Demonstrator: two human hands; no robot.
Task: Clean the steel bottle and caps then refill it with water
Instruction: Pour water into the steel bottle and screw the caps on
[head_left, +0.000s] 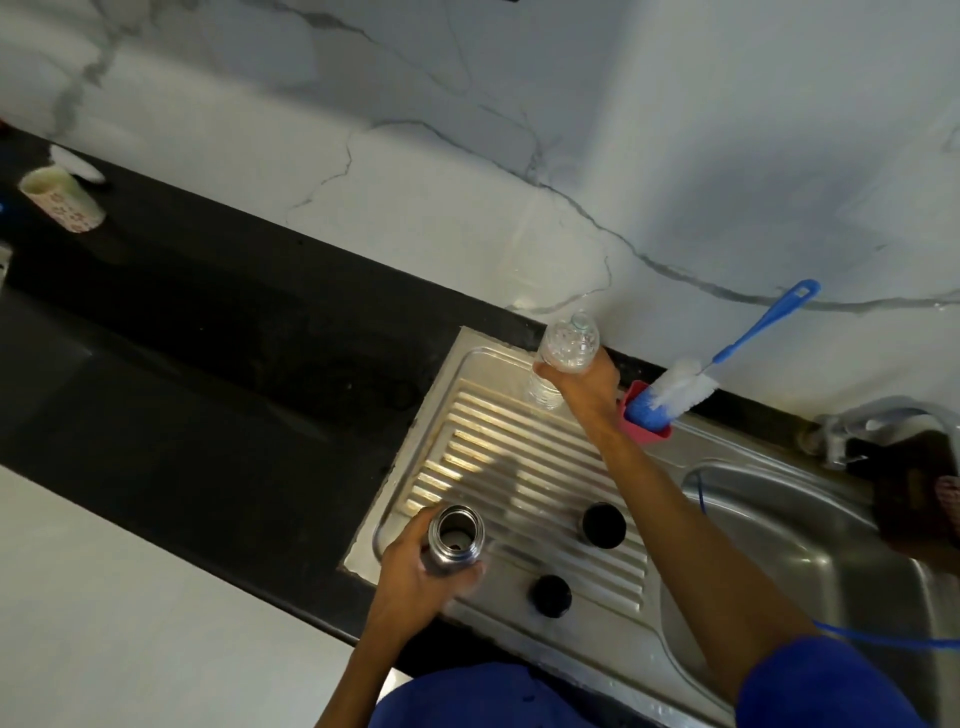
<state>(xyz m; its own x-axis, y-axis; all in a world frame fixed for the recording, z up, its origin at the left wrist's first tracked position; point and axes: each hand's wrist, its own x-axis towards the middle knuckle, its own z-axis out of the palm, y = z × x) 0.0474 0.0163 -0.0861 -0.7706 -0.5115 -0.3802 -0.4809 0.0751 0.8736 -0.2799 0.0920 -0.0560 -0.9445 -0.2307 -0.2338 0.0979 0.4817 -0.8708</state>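
My left hand (415, 564) grips the open steel bottle (455, 540) upright on the drainboard (498, 457); right hand (582, 387) grabs the plastic bottle (563, 351). Wet steel's probably slippery, so hold mid-body.

both hands (415, 564) (584, 387) gripping, fingers curled

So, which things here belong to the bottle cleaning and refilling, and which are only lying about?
Belong: steel bottle in left hand; plastic water bottle in right hand; two black caps; bottle brush; tap; sink.
Lying about: patterned cup.
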